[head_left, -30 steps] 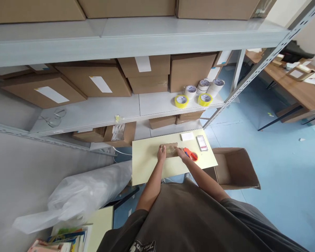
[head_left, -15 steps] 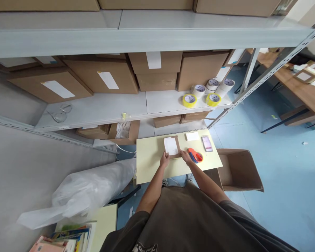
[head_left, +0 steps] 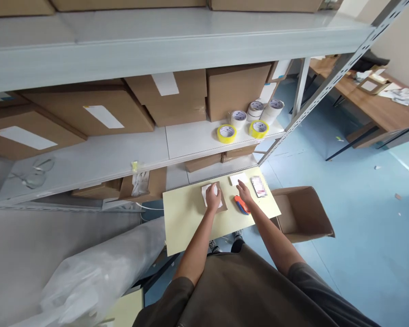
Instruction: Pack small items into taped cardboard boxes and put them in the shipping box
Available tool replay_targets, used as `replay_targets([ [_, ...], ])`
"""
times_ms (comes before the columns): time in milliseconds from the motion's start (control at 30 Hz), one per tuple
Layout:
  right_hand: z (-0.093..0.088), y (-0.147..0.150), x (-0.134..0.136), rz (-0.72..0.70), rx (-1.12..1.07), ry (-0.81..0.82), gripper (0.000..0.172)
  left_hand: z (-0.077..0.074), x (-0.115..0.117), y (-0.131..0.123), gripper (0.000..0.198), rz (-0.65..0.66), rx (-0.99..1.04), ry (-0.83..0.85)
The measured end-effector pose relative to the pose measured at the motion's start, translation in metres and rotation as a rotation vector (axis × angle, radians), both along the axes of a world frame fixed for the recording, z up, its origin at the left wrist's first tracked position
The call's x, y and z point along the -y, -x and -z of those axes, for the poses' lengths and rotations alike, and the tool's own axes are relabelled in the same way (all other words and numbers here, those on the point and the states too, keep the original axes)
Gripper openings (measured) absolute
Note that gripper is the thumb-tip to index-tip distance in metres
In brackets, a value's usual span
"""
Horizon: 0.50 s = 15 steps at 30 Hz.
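Note:
My left hand (head_left: 213,198) is over a small brown cardboard box (head_left: 222,196), its curled fingers closed on the white paper (head_left: 204,190) at the box's top. Part of that paper is hidden under the hand. To the right, my right hand (head_left: 244,192) reaches forward with its fingers apart and nothing in them. Its fingertips are by a small white stack of cards or paper (head_left: 237,178). A red and blue tape dispenser (head_left: 241,205) lies just below that hand, partly covered by the wrist. A phone-like flat item (head_left: 258,186), blurred on its face, is on the right.
The pale yellow table (head_left: 180,218) stands against grey shelving (head_left: 132,170). Yellow-edged tape rolls (head_left: 226,133) and white rolls (head_left: 239,120) are on the shelf before large cartons (head_left: 240,93). An open carton (head_left: 303,211) sits right; a plastic-wrapped bundle (head_left: 105,259) lies left.
My left hand has moved from the box's near edge onto the white paper. My right hand has let go of the box and moved forward to the white stack. The view has shifted right.

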State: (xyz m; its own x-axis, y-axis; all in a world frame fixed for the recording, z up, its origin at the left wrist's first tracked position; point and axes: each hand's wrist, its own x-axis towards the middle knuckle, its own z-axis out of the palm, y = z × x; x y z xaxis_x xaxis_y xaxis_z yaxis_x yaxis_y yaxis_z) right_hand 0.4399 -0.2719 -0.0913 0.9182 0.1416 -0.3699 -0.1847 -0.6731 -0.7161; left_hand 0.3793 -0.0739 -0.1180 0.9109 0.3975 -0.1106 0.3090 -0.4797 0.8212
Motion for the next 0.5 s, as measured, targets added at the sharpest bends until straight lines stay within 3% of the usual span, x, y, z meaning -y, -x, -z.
replay_targets([
  [133, 0.012, -0.053, 0.028, -0.026, 0.009, 0.124, 0.06, 0.011, 0.035, -0.062, 0.044, 0.089, -0.085, 0.055],
  [267, 0.051, -0.089, 0.044, -0.154, -0.027, 0.278, 0.061, 0.047, 0.063, -0.115, 0.04, 0.102, -0.29, 0.044],
  [400, 0.09, -0.097, 0.045, -0.346, -0.077, 0.386, 0.065, 0.088, 0.078, -0.145, 0.025, 0.047, -0.466, 0.076],
  [500, 0.107, -0.092, 0.042, -0.417, -0.061, 0.427, 0.067, 0.111, 0.083, -0.151, 0.019, -0.021, -0.497, 0.087],
])
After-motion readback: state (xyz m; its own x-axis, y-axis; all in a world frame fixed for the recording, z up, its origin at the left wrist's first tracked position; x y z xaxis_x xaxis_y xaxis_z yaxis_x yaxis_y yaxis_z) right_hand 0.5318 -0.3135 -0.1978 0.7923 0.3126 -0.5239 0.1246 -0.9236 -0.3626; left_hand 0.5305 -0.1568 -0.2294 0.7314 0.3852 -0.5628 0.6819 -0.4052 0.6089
